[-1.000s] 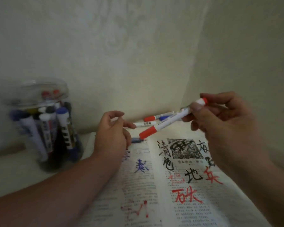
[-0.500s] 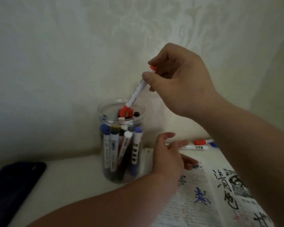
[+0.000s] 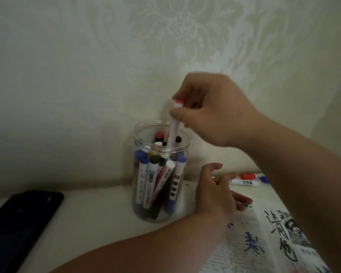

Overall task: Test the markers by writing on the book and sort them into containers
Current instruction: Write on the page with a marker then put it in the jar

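Note:
My right hand [image 3: 211,111] pinches the top of a white marker with a red end [image 3: 174,129] and holds it nearly upright, its lower half inside the clear plastic jar [image 3: 144,211]. The jar stands against the wall and holds several blue, black and red markers. My left hand [image 3: 215,192] rests with relaxed fingers on the left page of the open book [image 3: 242,241], just right of the jar. The book's pages carry blue and black scribbles.
Three loose markers [image 3: 246,179] lie beyond the book by the wall. A dark phone [image 3: 18,221] lies flat at the left. The patterned wall stands close behind the jar.
My right hand carried the red marker from over the book to the jar and lowered it in, from tilted to nearly upright. The view swung left. My left hand stayed on the book.

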Available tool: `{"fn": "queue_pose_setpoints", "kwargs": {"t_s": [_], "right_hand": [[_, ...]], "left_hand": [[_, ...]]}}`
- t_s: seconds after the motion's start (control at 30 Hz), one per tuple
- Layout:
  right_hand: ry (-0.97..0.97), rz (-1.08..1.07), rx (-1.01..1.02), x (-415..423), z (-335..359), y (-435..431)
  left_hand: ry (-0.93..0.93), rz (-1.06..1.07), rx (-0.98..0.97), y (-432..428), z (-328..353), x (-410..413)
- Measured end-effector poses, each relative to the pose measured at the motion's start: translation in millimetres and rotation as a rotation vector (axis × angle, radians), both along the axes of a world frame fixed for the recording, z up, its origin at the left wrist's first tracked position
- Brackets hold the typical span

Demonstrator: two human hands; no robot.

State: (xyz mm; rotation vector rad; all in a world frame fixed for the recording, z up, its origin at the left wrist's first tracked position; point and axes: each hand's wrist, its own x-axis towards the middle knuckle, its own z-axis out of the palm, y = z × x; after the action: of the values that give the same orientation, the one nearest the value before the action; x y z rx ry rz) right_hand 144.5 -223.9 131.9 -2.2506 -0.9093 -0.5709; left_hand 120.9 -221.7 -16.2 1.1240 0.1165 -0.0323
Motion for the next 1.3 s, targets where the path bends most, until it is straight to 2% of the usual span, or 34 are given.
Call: {"fn": "queue_pose_setpoints", "kwargs": {"t_s": [0.07, 0.3, 0.43, 0.5, 0.6, 0.77, 0.9, 1.03, 1.17, 1.3], "right_hand": [[0.086, -0.02, 0.02, 3.6, -8.0, 1.0], [0.108, 0.055, -0.006, -10.6, 3.3, -5.3], [0.035, -0.117, -0.15, -5.6, 0.1, -4.0], [-0.017, -0.08, -0.162, -10.2, 0.6, -0.9], [-0.006, 0.054, -0.093, -17.0, -1.0, 2.9], [0.193, 0.111, 0.002, -19.0, -11.8, 2.6], [0.018, -0.05, 0.232, -11.7, -10.0, 1.3], [-0.105, 0.025, 0.484, -13.0, -5.1, 2.5], [-0.124, 0.101, 0.432, -15.5, -8.1, 15.9], [-0.055, 0.165, 0.484, -10.9, -2.3, 18.8]], "left_hand": [[-0.009, -0.011, 0.01, 0.8, 1.2, -1.8], [-0.004, -0.001, 0.094, -1.2, -2.8, 0.6], [-0.009, -0.016, 0.086, -1.1, -1.8, -1.8], [-0.023, -0.019, 0.088, -0.2, -1.2, -2.8], [-0.037, -0.021, 0.099, -0.4, -2.2, -2.2], [-0.058, -0.028, 0.144, -2.1, -6.0, -0.5], [-0.049, -0.041, 0.135, -1.2, -4.6, -1.4], [-0.05, -0.06, 0.144, -0.1, -5.9, -0.9], [-0.086, -0.063, 0.155, -0.8, -7.6, -0.6], [-0.078, -0.074, 0.17, 0.0, -7.5, -0.4]]}}
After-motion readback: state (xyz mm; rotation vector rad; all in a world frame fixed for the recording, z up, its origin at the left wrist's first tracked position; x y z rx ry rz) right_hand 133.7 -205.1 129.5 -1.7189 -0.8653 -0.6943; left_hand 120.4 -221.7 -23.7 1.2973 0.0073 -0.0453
